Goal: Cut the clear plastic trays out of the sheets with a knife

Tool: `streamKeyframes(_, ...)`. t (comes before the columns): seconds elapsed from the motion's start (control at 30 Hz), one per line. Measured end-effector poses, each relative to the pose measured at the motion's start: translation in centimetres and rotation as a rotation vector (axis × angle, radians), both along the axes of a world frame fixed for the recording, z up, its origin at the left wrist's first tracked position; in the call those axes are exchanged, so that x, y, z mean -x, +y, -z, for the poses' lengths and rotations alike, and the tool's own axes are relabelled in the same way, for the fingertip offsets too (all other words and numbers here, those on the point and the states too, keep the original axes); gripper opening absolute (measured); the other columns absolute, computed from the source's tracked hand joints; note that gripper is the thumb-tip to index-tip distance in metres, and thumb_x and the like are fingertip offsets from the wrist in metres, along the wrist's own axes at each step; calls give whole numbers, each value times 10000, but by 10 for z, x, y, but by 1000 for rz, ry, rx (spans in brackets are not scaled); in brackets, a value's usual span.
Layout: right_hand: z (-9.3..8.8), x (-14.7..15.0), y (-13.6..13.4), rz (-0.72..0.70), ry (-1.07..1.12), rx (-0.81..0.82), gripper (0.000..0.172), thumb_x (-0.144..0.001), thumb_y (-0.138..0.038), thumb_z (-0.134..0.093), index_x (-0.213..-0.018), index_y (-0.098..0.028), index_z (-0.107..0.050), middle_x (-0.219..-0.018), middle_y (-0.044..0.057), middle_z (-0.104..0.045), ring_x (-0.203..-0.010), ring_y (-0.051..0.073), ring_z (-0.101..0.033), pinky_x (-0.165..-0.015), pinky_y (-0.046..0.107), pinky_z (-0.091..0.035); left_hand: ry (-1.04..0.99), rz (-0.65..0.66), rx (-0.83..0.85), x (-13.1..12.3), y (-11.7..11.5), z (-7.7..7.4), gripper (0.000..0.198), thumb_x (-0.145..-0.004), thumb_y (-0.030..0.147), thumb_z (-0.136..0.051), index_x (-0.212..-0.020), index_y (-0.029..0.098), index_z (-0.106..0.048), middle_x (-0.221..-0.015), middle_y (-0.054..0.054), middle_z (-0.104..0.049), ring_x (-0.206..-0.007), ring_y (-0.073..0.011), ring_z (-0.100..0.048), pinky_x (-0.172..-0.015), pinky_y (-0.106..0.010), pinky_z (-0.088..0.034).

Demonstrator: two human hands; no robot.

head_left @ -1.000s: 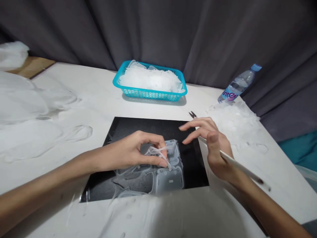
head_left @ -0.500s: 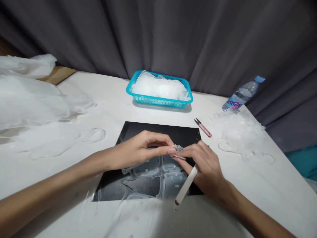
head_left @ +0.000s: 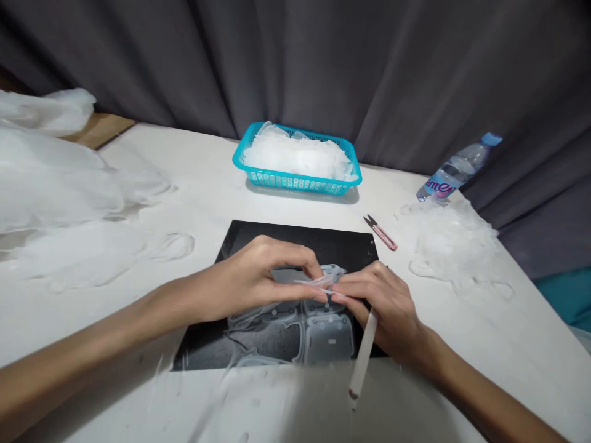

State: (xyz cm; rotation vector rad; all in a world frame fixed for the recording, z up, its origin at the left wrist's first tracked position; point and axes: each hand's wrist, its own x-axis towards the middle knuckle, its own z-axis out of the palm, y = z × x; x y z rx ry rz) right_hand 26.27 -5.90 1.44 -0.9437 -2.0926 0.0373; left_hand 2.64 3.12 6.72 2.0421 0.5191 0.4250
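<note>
A translucent moulded plastic sheet with several small case-shaped pieces lies on a black mat in the middle of the white table. My left hand pinches thin clear plastic strips at the sheet's upper part, fingers curled together. My right hand meets it fingertip to fingertip, pinching the same strips, and also grips a white stick-like tool that points back toward me.
A turquoise basket full of clear plastic pieces stands behind the mat. Small pink thread snips lie right of the mat. A pile of plastic scraps and a water bottle are at the right. Plastic sheeting covers the left. Dark curtain behind.
My right hand came in from the right to meet the left hand over the sheet, the white tool swinging to point toward me. The view shifted a little.
</note>
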Motion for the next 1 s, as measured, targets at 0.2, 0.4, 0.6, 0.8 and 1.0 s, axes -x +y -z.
streamKeyframes(0.2,0,-1,3,5,-3,-29,84,-1028,-130,-623,-1027,-202,-667,-908,53,-798,-788,188,-690,-697,319,-547,44,-34,1,-1,2,-1,179,-989,368,-710,-1001,220,-808,-982,-28,-818,-883,-184,-742,-795,-239,-535)
streamKeyframes(0.4,-4,-2,6,81,-103,-28,155,-938,-67,-645,-868,-198,-600,-801,62,-731,-737,208,-591,-650,336,-497,101,-208,111,-3,4,3,332,-1045,469,-593,-976,205,-783,-871,-2,-753,-780,-158,-653,-680,-231,-471)
streamKeyframes(0.6,-7,9,7,181,-50,81,110,-994,-287,-699,-1013,-185,-662,-840,48,-729,-761,209,-556,-673,346,-467,155,-235,117,-9,-5,6,393,-1050,520,-544,-912,192,-711,-742,24,-599,-677,-139,-513,-582,-238,-367)
streamKeyframes(0.8,-6,17,10,188,-42,38,58,-1022,-164,-651,-979,-203,-644,-810,24,-731,-723,190,-521,-660,332,-435,242,-344,-54,-13,-19,2,395,-1081,502,-453,-909,208,-654,-707,23,-601,-604,-149,-517,-569,-263,-340)
streamKeyframes(1.0,-4,17,6,211,-287,-238,134,-1001,-129,-628,-919,-226,-583,-675,-3,-638,-656,194,-504,-584,341,-374,294,-534,-469,-18,-12,16,255,-1110,328,-362,-918,216,-486,-755,0,-571,-606,-167,-522,-598,-300,-303)
